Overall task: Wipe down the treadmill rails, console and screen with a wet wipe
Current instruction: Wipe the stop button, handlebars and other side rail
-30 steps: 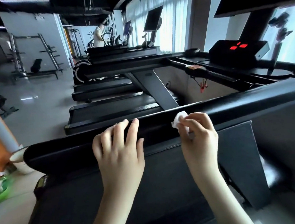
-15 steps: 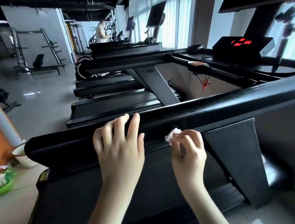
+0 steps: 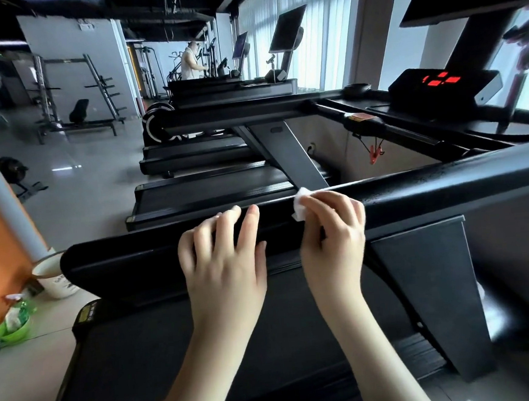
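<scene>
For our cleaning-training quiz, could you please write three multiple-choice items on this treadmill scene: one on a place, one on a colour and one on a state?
1. Where is the wet wipe? A) against the near rail, pinched by the right hand; B) on the floor; C) draped over a screen.
2. What colour are the lit marks on the console? A) green; B) red; C) blue.
3. How is the left hand? A) clenched in a fist; B) gripping a bottle; C) fingers straight, resting on the rail.
Answers: 1 A, the white wipe shows at the right hand's fingertips on the rail; 2 B, they glow red; 3 C, its fingers lie straight across the rail, holding nothing.
</scene>
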